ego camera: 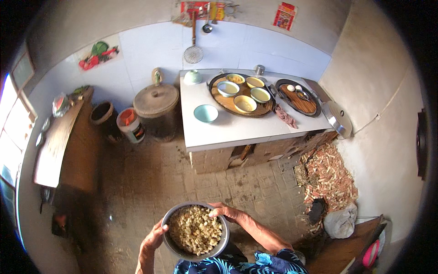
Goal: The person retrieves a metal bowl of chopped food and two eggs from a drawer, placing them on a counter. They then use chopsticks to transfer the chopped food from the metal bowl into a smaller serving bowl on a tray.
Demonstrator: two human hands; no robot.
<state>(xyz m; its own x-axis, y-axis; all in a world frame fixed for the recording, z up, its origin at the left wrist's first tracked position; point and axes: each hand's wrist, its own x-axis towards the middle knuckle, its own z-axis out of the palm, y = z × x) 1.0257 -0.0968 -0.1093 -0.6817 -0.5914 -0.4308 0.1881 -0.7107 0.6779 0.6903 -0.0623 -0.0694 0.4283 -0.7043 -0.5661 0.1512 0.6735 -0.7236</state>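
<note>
A round grey metal bowl (224,238) is held in front of my body, well filled with a chopped, crumbly pale-green and tan food (196,229). My left hand (154,236) grips its left rim, the thumb on top. At the upper right of the rim, my right hand (224,211) has its thumb over the inside edge and its fingers outside. Ahead stands a white-topped brick stove counter (219,133). On it several bowls, one of them a yellow bowl (245,103), rest on a round wooden lid (222,101). An empty turquoise bowl (205,113) sits to their left.
A smaller wooden cover (297,102) holds eggs; a crumpled cloth (286,116) lies beside it. Left of the counter stand a large lidded vat (156,101) and a bucket (131,126). A wooden table (56,147) lines the left wall; corn cobs (330,174) are heaped at right.
</note>
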